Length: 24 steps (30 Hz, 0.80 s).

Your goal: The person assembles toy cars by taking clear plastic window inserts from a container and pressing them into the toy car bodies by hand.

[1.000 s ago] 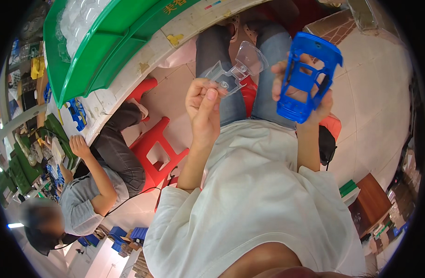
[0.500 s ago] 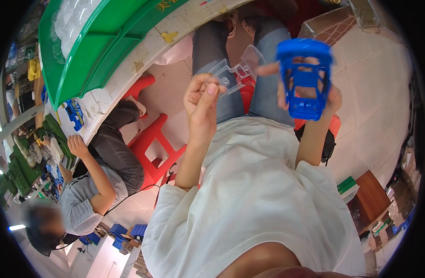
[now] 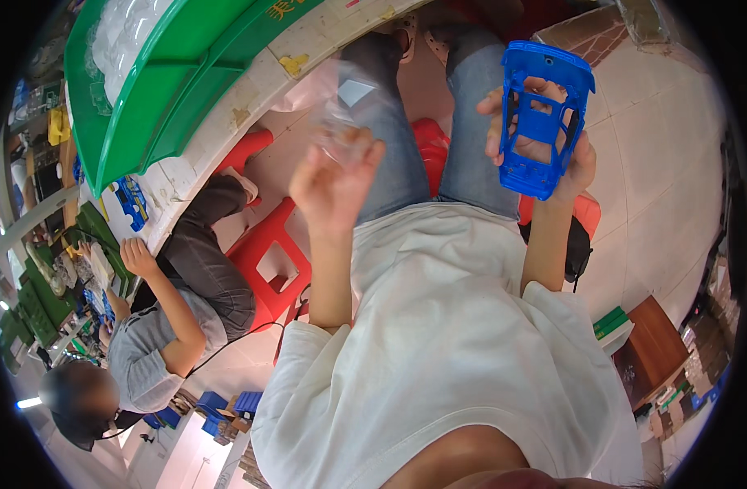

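A blue toy car body shell point(image 3: 544, 149), with open window gaps, is held up in my right hand point(image 3: 583, 167), the fingers showing behind it and at both its sides. My left hand point(image 3: 334, 183) is smeared by motion, its fingers closed on a clear plastic part point(image 3: 345, 114) that glints and blurs above the fingertips. The two pieces are well apart, both above my lap.
A green bin point(image 3: 157, 98) of clear parts stands on the white table point(image 3: 218, 122) at upper left. Another blue shell point(image 3: 130, 202) lies on that table, near a seated co-worker point(image 3: 165, 318). A red stool point(image 3: 271, 261) stands between us; cardboard boxes point(image 3: 581, 37) lie at upper right.
My left hand has moved left with the clear part, which has swung up and blurred. The blue shell has risen slightly and tilted in my right hand.
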{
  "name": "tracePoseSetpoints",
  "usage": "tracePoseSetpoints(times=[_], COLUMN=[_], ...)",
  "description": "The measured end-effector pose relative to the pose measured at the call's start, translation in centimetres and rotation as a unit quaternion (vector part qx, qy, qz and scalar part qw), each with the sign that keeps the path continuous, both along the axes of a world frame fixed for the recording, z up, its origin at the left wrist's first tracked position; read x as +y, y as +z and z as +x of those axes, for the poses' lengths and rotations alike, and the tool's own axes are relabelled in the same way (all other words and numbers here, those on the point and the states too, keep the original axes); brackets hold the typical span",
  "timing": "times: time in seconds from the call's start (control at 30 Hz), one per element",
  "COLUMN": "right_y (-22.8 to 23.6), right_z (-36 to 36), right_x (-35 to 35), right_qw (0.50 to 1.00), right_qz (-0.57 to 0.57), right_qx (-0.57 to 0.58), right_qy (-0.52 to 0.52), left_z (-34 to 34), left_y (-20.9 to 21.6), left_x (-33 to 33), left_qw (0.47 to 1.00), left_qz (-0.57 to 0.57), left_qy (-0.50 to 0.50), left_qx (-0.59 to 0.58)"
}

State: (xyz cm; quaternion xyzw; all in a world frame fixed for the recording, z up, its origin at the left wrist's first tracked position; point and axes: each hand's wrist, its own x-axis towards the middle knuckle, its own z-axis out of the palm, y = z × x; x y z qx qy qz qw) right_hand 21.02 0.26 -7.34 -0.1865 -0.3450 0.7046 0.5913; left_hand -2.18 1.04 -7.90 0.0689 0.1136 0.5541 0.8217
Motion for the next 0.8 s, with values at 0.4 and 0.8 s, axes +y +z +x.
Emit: tracePoseSetpoints(times=[0.4, 0.8], right_y=[-0.8, -0.6], right_z=[-0.5, -1.4], right_x=[-0.8, -1.4], right_qw=[0.996, 0.995], right_qz=[-0.07, -0.088], right_qx=[-0.028, -0.014], right_qy=[-0.044, -0.047], left_z=[-4.9, -1.6], left_y=[-3.9, -1.2], left_x=[0.9, -0.9], left_qw=[0.939, 0.946], left_qz=[-0.064, 0.153], left_qy=[0.163, 0.19], left_qx=[0.296, 0.215])
